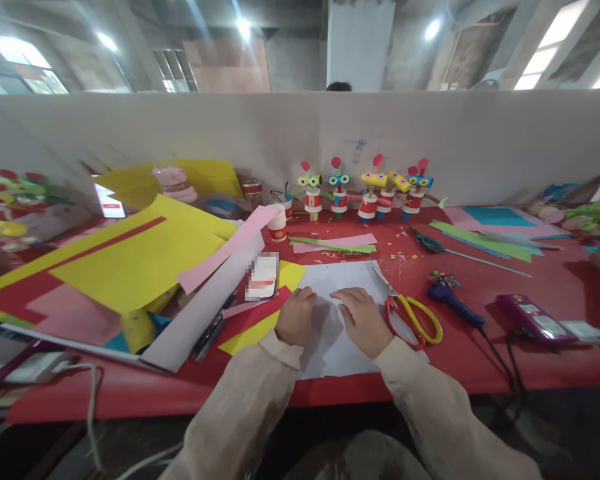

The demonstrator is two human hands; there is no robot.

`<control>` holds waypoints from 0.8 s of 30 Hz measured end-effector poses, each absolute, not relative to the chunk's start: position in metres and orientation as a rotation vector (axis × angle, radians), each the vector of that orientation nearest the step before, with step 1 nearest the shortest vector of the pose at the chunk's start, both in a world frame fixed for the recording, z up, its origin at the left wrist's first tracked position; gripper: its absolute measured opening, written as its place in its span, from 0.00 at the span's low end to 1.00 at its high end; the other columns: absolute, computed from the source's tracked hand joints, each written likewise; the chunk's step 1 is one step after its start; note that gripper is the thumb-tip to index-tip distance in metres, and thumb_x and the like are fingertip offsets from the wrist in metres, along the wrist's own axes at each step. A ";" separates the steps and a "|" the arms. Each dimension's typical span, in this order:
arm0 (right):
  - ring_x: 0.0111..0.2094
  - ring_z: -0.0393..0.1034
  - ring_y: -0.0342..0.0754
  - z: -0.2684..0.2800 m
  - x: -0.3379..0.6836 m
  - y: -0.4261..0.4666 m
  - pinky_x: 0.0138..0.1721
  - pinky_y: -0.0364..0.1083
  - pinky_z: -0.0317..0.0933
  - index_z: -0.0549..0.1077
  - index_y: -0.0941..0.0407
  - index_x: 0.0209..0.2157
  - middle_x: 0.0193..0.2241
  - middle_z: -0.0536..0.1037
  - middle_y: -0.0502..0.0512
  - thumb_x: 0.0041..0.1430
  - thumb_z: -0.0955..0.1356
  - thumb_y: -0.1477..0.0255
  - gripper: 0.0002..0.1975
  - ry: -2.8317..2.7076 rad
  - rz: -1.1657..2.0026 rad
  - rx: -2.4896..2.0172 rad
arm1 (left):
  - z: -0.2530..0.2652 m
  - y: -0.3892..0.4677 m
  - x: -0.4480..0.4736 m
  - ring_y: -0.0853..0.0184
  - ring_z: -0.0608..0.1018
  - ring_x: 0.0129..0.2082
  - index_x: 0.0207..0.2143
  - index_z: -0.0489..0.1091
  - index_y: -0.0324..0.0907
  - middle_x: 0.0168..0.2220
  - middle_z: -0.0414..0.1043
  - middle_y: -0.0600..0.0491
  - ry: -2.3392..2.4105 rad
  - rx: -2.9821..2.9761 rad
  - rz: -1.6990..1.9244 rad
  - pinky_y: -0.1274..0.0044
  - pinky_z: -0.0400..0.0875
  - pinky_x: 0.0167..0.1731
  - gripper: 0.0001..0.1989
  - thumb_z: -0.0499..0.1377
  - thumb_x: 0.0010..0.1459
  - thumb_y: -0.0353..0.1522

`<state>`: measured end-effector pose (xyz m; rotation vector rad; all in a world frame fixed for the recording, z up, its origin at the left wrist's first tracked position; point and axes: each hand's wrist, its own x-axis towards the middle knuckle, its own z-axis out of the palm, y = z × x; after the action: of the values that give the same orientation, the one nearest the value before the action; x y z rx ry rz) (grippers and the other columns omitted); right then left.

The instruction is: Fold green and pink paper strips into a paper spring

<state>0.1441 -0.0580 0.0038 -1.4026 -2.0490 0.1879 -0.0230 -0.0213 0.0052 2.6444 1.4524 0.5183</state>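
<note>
A sheet of white paper (347, 280) lies flat on the red-covered table in front of me. My left hand (297, 316) rests on its left side, fingers curled in; whatever may be under them is hidden. On the right side of the sheet, my right hand (363, 321) lies palm down with thumb and forefinger stretched out and apart. Scissors with red and yellow handles (420, 320) lie just right of that hand, blades pointing away. Beside my left hand are strips of yellow paper (293, 273) and red paper (265, 315), with a phone (263, 277) lying behind them.
Yellow sheets (145, 263) and a white paper roll (205, 303) pile up at left. Several paper-cup figures (339, 200) stand along the back partition (230, 127). At right lie a glue gun (455, 303), a purple device (535, 320) with cables, and green-handled scissors (430, 243).
</note>
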 end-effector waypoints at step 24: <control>0.51 0.65 0.50 -0.007 0.115 -0.031 0.52 0.52 0.60 0.58 0.57 0.56 0.51 0.70 0.60 0.48 0.58 0.85 0.31 -2.079 0.635 -1.224 | 0.011 -0.028 -0.012 0.60 0.75 0.38 0.38 0.72 0.37 0.40 0.74 0.45 1.675 2.622 0.495 0.72 0.69 0.40 0.15 0.48 0.55 0.22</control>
<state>0.1146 -0.0305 -0.0072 -1.2239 -2.0786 0.6349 -0.0124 -0.0280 0.0110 2.6215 1.6753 0.4952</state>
